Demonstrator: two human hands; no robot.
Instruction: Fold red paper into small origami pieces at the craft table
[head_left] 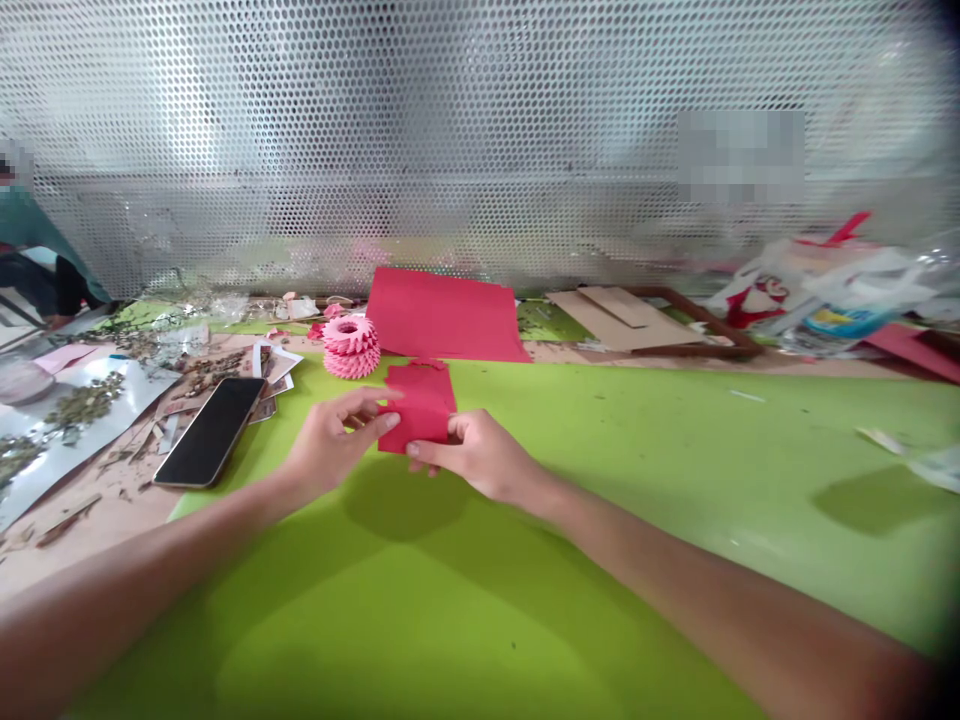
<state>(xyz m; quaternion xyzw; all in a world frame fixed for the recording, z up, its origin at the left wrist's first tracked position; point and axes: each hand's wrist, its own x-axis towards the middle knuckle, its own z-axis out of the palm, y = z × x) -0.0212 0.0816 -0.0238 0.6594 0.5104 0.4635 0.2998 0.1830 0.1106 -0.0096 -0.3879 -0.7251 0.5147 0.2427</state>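
Between my two hands is a small red piece of paper [418, 405], held a little above the green table surface [585, 560]. My left hand [337, 432] pinches its left edge with thumb and fingers. At its lower right corner, my right hand [484, 452] grips it, the thumb in front and fingertips partly behind. The paper's top edge looks uneven. Just beyond it lies a larger red sheet [450, 315]. A pink ruffled paper roll [351, 347] stands behind my left hand.
A black phone [211, 432] and small photo cards [275, 368] lie to the left, near a white sheet with dried plant bits [86, 400]. Brown cardboard [630, 318] and plastic bags [817, 290] sit at the back right. Perforated metal [450, 130] rises behind. Part of a person [45, 250] shows far left.
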